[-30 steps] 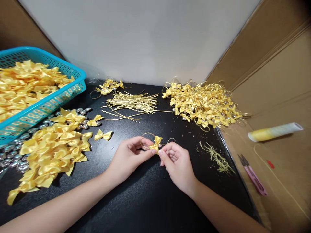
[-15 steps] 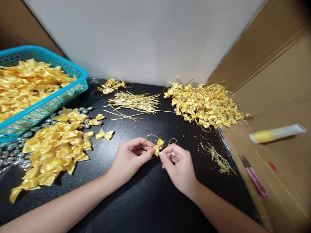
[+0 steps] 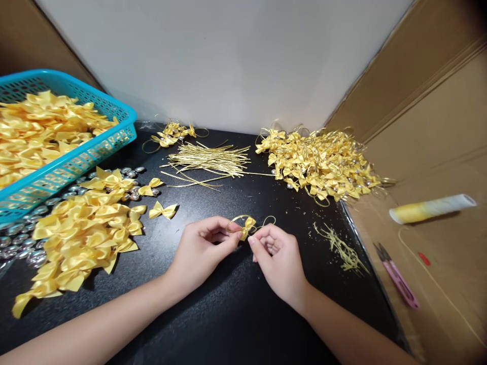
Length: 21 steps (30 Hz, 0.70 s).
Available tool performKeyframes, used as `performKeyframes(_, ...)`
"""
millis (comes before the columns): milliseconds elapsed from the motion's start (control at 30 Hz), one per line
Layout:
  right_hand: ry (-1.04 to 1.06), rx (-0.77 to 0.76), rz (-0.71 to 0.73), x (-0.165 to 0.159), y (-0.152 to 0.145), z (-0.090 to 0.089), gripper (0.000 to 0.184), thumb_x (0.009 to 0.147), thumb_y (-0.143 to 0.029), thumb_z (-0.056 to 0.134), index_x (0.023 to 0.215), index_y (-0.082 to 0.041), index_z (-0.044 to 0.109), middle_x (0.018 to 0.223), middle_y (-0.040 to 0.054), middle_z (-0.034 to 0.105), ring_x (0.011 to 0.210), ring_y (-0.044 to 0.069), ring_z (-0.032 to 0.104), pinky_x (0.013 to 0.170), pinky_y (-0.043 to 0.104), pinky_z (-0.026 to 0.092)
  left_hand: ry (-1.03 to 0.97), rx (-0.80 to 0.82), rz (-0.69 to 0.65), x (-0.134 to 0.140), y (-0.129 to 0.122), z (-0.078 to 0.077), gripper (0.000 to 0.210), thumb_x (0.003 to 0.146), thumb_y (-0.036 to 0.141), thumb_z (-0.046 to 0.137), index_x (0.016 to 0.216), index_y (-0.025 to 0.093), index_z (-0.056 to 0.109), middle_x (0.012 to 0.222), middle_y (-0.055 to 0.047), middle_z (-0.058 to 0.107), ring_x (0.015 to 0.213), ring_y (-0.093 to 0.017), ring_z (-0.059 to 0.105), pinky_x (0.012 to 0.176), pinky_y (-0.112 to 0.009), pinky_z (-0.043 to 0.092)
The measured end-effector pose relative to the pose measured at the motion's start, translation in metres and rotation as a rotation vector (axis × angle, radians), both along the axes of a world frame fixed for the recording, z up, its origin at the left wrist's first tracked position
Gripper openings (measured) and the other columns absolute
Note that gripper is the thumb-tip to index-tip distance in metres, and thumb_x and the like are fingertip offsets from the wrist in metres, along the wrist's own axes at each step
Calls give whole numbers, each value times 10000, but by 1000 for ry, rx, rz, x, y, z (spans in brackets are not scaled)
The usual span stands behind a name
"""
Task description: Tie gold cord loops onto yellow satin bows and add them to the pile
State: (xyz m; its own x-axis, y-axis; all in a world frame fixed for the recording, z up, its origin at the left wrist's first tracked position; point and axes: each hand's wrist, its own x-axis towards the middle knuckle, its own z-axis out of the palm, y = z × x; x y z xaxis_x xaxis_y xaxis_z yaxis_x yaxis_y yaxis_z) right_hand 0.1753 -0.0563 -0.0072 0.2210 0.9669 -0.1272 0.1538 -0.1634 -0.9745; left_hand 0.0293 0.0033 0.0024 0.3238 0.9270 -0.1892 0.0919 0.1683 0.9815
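The left hand (image 3: 207, 243) pinches a yellow bow (image 3: 248, 226) over the tabletop (image 3: 190, 324), apparently steadying it while the right hand (image 3: 279, 258), close beside, grips thin golden cord (image 3: 270, 217). Beyond lie golden strips (image 3: 209, 159), seemingly bunched within reach, loose bows (image 3: 87, 228) left, corded bows (image 3: 315, 162) right.

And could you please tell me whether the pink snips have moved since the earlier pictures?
No: the pink snips lie in the same spot just right of the black table; only the whole view has shifted slightly.
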Motion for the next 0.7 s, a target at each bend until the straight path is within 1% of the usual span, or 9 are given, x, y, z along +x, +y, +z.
performKeyframes(133,42,-7,0,0,0,-1,164,829,-281,581,700,-197,524,518,-39,533,458,94,488,481,227,386,-33,-49,-5,-1,2,-1,143,665,252,764,709,143,683,680,-23,711,609,-129,642,588,-208,516)
performKeyframes(267,88,-15,5,0,0,1,156,821,-284,590,710,-190,532,518,-40,547,451,87,499,473,214,393,-78,-109,-30,-1,4,-2,158,669,253,778,726,146,676,684,-8,702,606,-109,625,597,-194,506)
performKeyframes(467,123,1,2,0,2,2,175,810,-315,604,709,-188,539,510,-42,549,441,85,499,457,209,396,-77,-85,-45,-1,3,-2,151,704,276,762,728,146,688,682,-1,684,633,-105,619,622,-188,504)
performKeyframes(700,122,-12,1,0,2,5,171,790,-299,612,685,-187,536,489,-40,542,433,86,491,453,212,388,-74,-103,-51,0,6,1,174,719,301,747,753,149,671,615,11,659,579,-103,594,599,-201,497)
